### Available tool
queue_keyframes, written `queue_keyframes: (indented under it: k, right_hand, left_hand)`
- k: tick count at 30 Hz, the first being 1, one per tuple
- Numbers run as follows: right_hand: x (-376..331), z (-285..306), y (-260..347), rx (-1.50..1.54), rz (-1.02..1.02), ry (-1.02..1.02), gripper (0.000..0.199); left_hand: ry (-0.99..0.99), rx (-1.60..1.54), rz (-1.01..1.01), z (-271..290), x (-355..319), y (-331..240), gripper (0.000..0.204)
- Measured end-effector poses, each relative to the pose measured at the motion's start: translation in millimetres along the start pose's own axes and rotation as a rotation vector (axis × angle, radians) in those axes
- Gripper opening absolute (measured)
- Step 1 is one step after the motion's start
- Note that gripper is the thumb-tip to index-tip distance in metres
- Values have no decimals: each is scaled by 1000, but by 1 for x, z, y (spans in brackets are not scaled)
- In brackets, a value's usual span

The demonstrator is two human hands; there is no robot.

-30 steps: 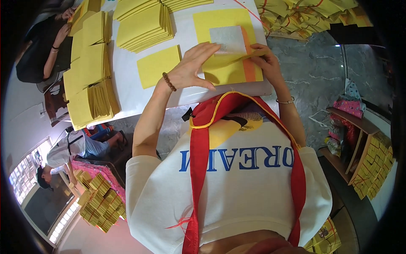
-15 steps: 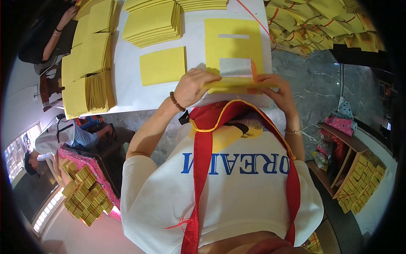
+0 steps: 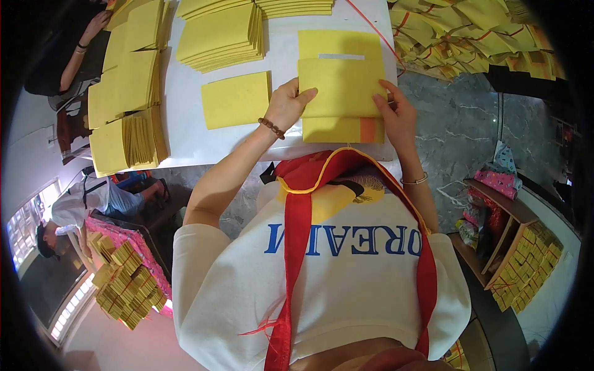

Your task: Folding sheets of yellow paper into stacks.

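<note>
In front of me lies a sheet of yellow paper [image 3: 340, 89], its near part folded up over the far part. A narrow strip with an orange patch shows below the fold's lower edge, and a thin pale slot shows above the flap. My left hand [image 3: 289, 105] grips the left edge, thumb on top. My right hand [image 3: 399, 114] is at the right edge, thumb and fingers around it; the undersides of both grips are hidden. Left of my left hand lies a smaller folded yellow piece [image 3: 236, 100], touched by neither hand.
The white table [image 3: 185, 133] carries a stack of folded yellow paper [image 3: 219, 37] and a row of stacks [image 3: 127, 80] along its left side. Bundled yellow paper [image 3: 470, 37] is heaped at the far right. A co-worker's arm [image 3: 80, 49] is at the far left.
Both hands have moved away from me, carrying the paper's near edge up and over. The flap now lies flat, covering the silvery patch seen before.
</note>
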State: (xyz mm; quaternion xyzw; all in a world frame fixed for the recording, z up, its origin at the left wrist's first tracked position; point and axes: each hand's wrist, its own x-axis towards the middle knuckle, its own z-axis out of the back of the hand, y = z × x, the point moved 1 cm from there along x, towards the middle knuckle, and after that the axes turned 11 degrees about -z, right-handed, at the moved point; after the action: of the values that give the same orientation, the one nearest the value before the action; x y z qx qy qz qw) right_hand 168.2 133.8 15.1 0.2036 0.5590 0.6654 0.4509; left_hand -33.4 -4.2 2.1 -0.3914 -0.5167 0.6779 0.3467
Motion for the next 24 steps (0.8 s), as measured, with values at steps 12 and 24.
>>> queue_keyframes:
  k: [12, 24]
  right_hand:
    - [4, -7, 4, -234, -77, -156, 33]
    - [4, -9, 0, -200, -56, -146, 33]
  left_hand:
    - [-108, 83, 9, 4, 1, -34, 41]
    - [96, 1047, -757, -54, 1, -29, 46]
